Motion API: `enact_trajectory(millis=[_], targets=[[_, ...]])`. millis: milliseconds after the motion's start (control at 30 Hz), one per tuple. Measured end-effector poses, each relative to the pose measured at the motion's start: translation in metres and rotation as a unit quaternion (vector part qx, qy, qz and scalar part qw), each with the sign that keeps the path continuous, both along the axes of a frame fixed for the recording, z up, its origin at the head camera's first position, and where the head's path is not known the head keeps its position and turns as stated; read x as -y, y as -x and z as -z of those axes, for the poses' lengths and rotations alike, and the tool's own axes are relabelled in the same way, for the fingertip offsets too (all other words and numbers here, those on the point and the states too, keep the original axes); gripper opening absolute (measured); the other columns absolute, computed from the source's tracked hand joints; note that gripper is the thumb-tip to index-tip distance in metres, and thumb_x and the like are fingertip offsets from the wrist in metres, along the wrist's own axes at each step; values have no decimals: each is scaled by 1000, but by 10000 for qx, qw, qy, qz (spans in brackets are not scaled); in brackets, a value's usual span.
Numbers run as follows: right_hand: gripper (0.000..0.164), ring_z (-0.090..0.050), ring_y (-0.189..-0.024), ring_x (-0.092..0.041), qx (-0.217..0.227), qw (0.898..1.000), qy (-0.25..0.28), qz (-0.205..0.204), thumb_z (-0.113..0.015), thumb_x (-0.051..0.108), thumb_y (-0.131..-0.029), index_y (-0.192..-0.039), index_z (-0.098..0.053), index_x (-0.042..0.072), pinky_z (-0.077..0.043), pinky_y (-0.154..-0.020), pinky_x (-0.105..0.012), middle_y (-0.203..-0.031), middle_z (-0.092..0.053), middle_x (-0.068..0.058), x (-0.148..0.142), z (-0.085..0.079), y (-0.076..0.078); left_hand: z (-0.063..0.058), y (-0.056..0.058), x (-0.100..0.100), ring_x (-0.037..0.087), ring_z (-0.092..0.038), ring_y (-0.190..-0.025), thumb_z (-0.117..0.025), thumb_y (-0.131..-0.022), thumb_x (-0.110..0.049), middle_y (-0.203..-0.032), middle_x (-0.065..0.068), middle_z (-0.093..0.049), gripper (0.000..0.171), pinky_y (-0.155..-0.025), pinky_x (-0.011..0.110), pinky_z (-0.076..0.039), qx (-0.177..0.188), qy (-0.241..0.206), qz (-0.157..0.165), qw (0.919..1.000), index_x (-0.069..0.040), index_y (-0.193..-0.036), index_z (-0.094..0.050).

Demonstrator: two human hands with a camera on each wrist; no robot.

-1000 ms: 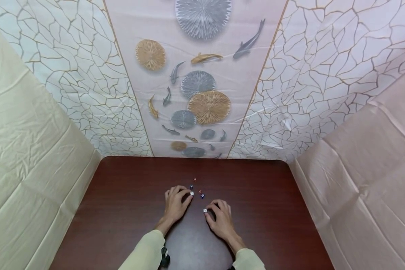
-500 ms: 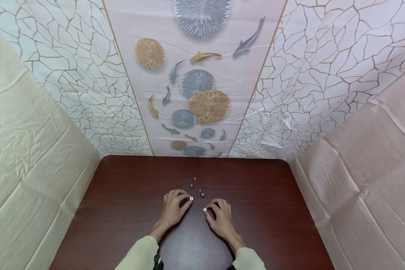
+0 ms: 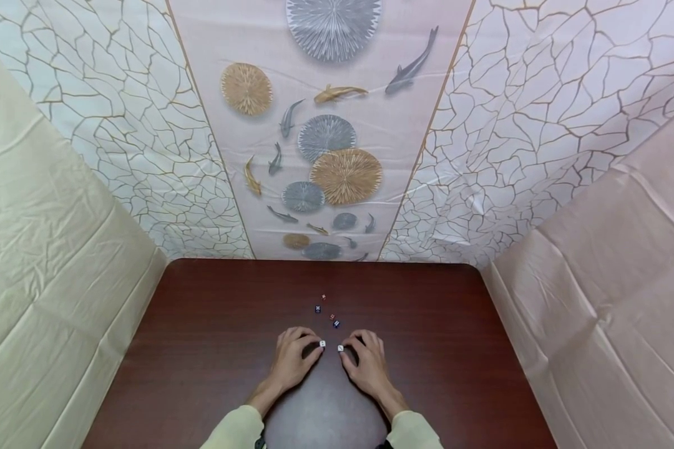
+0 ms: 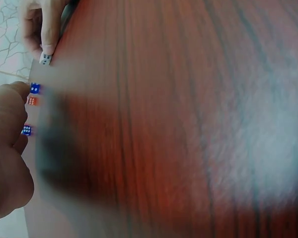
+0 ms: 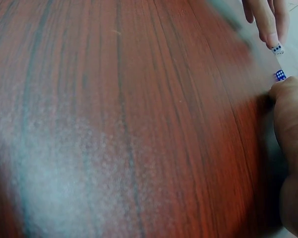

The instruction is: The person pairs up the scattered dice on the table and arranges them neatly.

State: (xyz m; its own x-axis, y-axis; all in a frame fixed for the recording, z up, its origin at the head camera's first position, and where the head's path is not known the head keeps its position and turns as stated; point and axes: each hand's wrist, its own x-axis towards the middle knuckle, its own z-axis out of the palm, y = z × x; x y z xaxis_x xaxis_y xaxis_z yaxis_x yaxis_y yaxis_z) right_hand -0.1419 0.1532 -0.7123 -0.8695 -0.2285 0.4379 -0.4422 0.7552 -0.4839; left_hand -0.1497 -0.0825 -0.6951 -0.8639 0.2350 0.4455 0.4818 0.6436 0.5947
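Two white dice face each other between my hands on the dark red-brown table. My left hand pinches the left white die between thumb and fingertip. In my right hand, thumb and finger pinch the other white die, a small gap away. The right wrist view shows the left hand's white die at its fingertips; the left wrist view shows the right hand's die. Beyond the hands lie a blue die, a red die, a second blue die and a second red die.
A patterned cloth with fish and round motifs hangs behind the table's far edge. Plain cloth walls stand at the left and right. Pale sleeves cover both forearms.
My left hand has drawn its white die toward me and, lately, a little to the right, closer to the other white die. My right hand has stayed nearly still; the coloured dice have not moved.
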Motion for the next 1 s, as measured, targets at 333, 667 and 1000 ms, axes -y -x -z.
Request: enact_trajectory(millis=[333, 667, 1000], targets=[[16, -64, -124, -35, 72, 10000, -33, 2, -90, 18, -96, -109, -83, 16, -47, -113, -63, -123, -71, -9, 0, -5, -1, 9, -1, -12, 25, -71, -112, -95, -92, -17, -110, 0, -78, 15, -105, 57, -52, -218, 180, 10, 9996, -16, -105, -88], [17, -64, -123, -34, -95, 9999, -55, -14, -91, 16, -94, -108, -82, 15, -47, -109, -62, -122, -71, -9, 0, 1, 0, 16, 0, -20, 26, -71, -112, -95, -92, -19, -109, 0, -78, 15, -107, 57, -51, -205, 274, -39, 9994, -16, -105, -88], [16, -63, -128, -34, 157, 9998, -150, 21, -90, 20, -97, -111, -82, 18, -46, -114, -62, -125, -70, -8, 0, -1, -1, 20, 0, -26, 27, -71, -113, -95, -92, -22, -110, -1, -79, 15, -107, 55, -48, -208, 332, -122, 9992, -17, -105, -88]])
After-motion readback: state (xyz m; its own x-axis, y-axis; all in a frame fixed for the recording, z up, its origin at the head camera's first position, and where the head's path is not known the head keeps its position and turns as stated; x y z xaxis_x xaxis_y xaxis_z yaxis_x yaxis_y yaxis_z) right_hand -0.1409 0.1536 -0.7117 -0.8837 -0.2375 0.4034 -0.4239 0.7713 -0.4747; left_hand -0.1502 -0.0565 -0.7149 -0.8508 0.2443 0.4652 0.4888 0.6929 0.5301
